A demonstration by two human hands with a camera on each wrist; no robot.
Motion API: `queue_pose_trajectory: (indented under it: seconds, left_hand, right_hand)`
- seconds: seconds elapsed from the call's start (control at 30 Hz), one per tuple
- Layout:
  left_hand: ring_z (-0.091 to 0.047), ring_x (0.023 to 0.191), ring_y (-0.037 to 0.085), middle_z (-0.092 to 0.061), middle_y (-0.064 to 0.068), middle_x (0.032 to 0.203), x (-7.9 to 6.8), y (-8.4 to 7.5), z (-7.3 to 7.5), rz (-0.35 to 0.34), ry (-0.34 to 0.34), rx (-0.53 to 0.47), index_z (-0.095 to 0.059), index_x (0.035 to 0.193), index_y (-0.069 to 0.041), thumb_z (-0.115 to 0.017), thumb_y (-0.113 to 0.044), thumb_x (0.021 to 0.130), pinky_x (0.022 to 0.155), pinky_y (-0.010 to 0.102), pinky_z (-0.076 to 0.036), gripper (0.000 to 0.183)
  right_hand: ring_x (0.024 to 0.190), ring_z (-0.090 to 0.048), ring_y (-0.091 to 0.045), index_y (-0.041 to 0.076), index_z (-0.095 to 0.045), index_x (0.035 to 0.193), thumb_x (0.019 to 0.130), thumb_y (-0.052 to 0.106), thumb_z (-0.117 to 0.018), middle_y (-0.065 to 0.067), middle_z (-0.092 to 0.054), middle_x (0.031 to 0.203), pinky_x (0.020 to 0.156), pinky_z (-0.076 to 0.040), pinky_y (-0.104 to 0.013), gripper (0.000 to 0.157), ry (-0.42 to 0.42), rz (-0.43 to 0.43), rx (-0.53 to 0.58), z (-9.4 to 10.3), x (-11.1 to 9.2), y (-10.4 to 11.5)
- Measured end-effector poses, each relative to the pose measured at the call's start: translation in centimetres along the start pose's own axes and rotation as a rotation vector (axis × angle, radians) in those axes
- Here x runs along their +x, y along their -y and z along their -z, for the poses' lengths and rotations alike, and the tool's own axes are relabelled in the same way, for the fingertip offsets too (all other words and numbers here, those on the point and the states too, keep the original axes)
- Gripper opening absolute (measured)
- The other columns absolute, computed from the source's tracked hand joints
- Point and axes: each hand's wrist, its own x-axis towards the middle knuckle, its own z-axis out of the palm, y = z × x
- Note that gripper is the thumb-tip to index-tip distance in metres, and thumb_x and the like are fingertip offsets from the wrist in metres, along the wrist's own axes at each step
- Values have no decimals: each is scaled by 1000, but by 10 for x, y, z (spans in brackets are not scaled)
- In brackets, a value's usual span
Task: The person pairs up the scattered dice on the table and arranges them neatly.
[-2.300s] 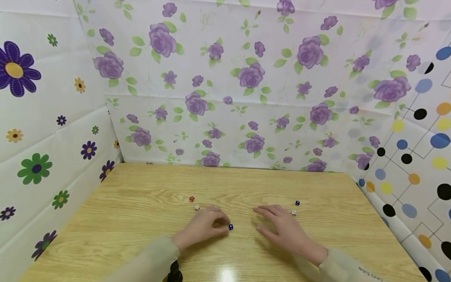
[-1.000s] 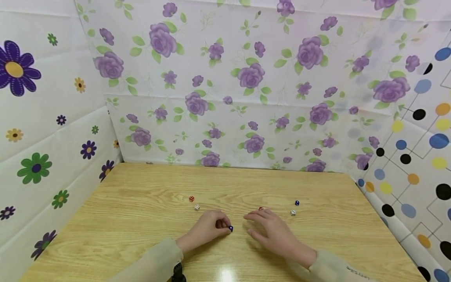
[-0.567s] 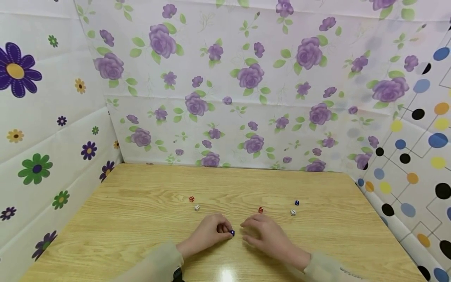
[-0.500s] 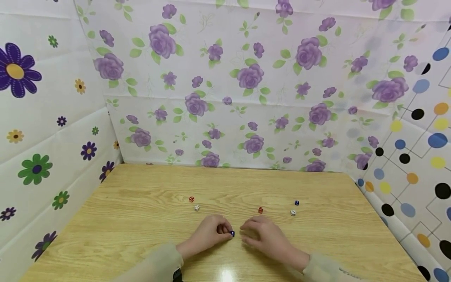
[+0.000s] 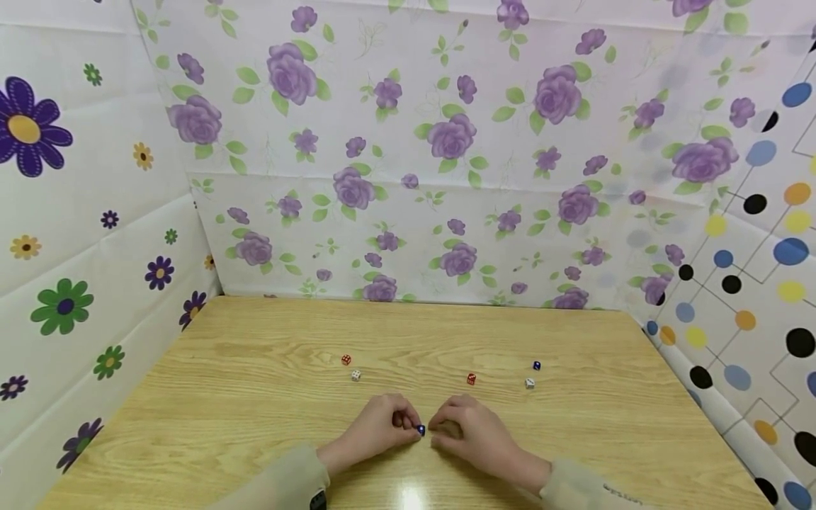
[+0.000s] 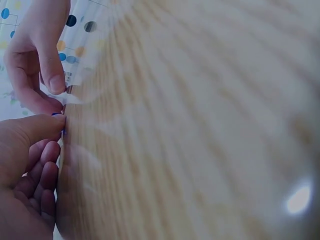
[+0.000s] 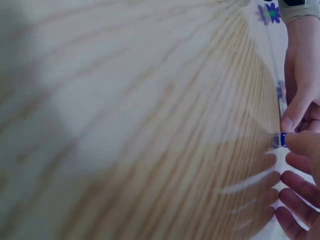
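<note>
A rose-patterned cloth (image 5: pixel 408 149) hangs behind the wooden table (image 5: pixel 242 411).

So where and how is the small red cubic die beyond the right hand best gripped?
Probably pinch the red die by two opposite sides, from above and the near side, where the right hand is: its faces are flat and bare wooden tabletop surrounds it.

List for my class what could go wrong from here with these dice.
The left hand pinches the small blue cubic die at the tips of its fingers, so it might slip.
The right hand is close beside that die and could knock it away.
The red cubic die with white pips lies just beyond the right hand on the yellow wood-grain table and may get nudged.
</note>
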Motion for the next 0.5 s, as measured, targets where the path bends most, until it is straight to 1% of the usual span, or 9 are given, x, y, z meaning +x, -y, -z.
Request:
queue_pose_trajectory:
  seconds: [0.2,0.5]
  left_hand:
    - [-54,69,-3,-65,-6,81,0,0,1,15,23,-10,-74,85,-16,-80,-14,83,64,16,-46,7]
    - [-53,68,-2,-65,-3,78,0,-2,2,0,37,-17,-74,84,-14,-81,-15,81,64,16,-45,8]
  right_hand:
    - [96,-57,-5,26,-74,96,86,31,-77,13,-65,100,82,-52,-28,12,-1,8,-22,-3,3,3]
    - [92,-59,-6,26,-74,91,85,27,-78,14,-65,96,79,-53,-25,8,-28,5,-1,-10,7,4]
